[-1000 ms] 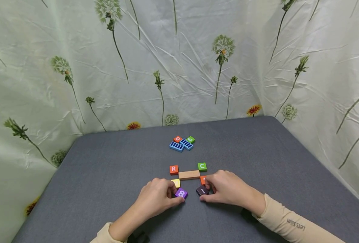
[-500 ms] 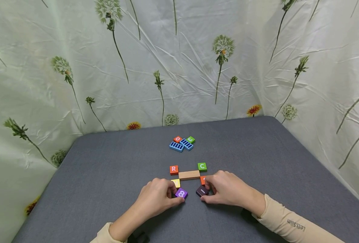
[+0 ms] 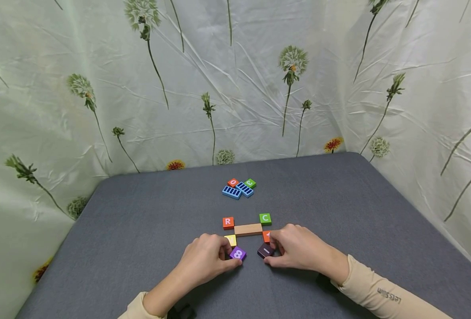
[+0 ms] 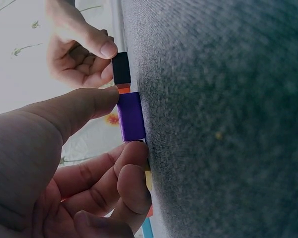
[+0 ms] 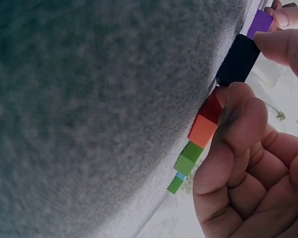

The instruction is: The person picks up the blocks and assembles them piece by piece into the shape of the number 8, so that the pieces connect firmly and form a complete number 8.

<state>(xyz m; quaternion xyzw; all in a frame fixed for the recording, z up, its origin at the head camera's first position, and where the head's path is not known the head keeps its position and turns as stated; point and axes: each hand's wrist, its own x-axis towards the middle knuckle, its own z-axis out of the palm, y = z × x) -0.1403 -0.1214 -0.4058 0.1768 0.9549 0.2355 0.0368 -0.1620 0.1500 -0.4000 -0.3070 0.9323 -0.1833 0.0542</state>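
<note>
Between thumb and fingers my left hand [image 3: 205, 256] pinches a purple block [image 3: 238, 254] marked 8, which rests on the cloth. A yellow block [image 3: 231, 240], partly behind the left fingers, lies just beyond it. On the right, my right hand [image 3: 299, 248] pinches a black block [image 3: 265, 251] with a white dash. The right fingertips partly cover an orange block [image 3: 266, 236]. A small gap separates the purple and black blocks. In the left wrist view the purple block [image 4: 132, 117] is between thumb and fingers; in the right wrist view the black block [image 5: 238, 60] is likewise.
A plain wooden bar [image 3: 248, 229] lies beyond the hands, with a red R block [image 3: 228, 222] and a green C block [image 3: 265, 219] at its far corners. Farther back sit two blue striped blocks [image 3: 232, 192], an orange 0 block [image 3: 233, 182] and a green block [image 3: 250, 183] on the grey table [image 3: 159, 208].
The right thumb and the black block have shifted very slightly. My left hand and the other blocks stay in place.
</note>
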